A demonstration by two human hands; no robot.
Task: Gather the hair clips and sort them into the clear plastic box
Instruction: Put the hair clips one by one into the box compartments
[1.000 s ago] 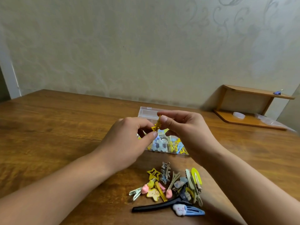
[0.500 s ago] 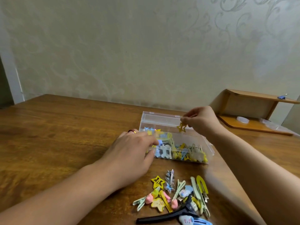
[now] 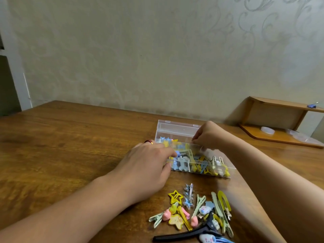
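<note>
The clear plastic box (image 3: 177, 130) stands open on the wooden table (image 3: 70, 146), with several yellow, blue and white hair clips (image 3: 198, 163) inside. My left hand (image 3: 149, 165) grips the box's left end, thumb on the front wall and fingers over the rim. My right hand (image 3: 208, 135) reaches down into the box's middle with fingers pinched; a bit of yellow shows at the fingertips. In front of the box lies a loose pile of hair clips (image 3: 194, 213), among them a yellow star clip (image 3: 175, 197) and a long black clip (image 3: 184, 235).
A small wooden shelf (image 3: 280, 109) stands at the back right against the wall, with a clear lid-like piece (image 3: 267, 129) on its base and a blue clip (image 3: 311, 106) on top. Bare table stretches to the left.
My right hand has dropped from above the box's far right corner down into the box with the yellow star clip. My left hand stays at the box's left end.
</note>
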